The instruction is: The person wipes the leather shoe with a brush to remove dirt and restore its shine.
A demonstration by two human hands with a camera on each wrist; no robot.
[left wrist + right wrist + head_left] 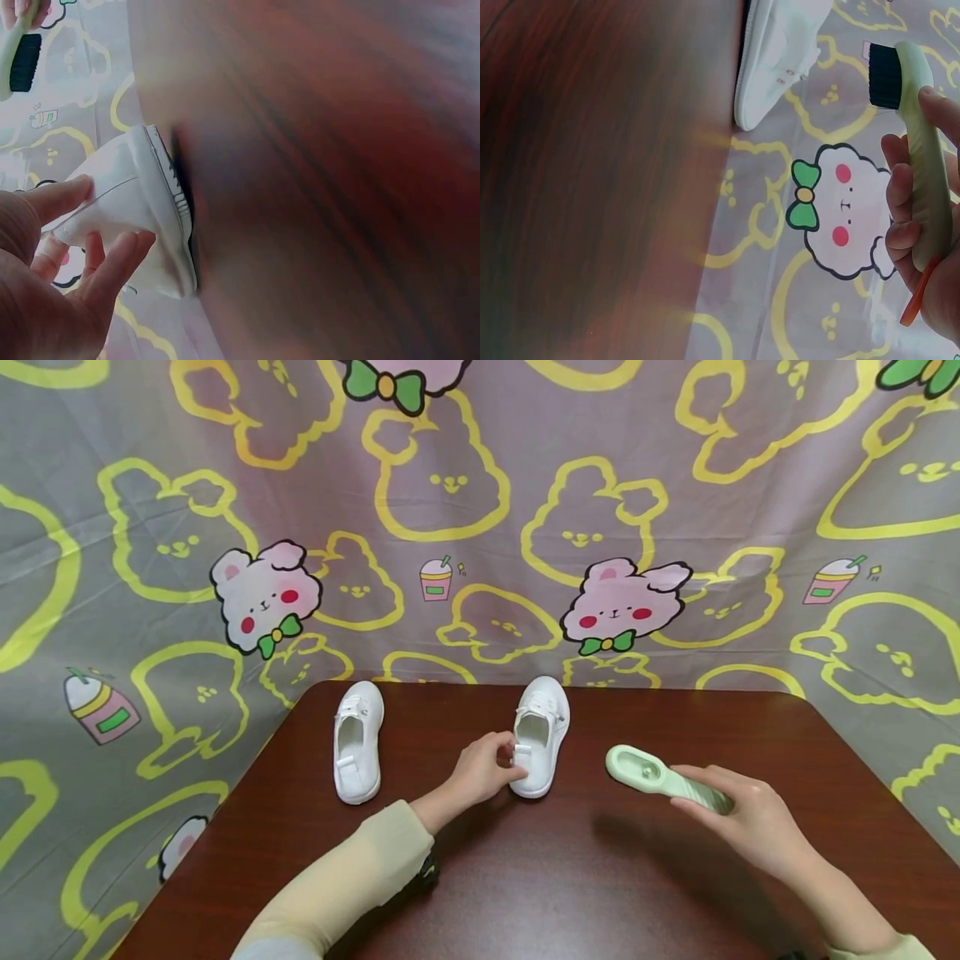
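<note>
Two white shoes stand on the brown table, toes pointing away: a left shoe [358, 743] and a right shoe [542, 735]. My left hand [480, 767] is at the heel of the right shoe, its thumb and fingers spread beside the collar. In the left wrist view its fingertips lie over or very near the shoe's heel [120, 176]; firm contact is hard to tell. My right hand [753, 806] grips a pale green brush [637, 767] by its handle, above the table. The right wrist view shows the brush's dark bristles [885, 76] and an orange loop [921, 292] at the handle end.
The dark wooden table [480, 877] ends at a far edge just beyond the shoe toes. Behind it and at both sides hangs a grey-pink curtain [480, 510] printed with cartoon animals. The brush's head is to the right of the right shoe.
</note>
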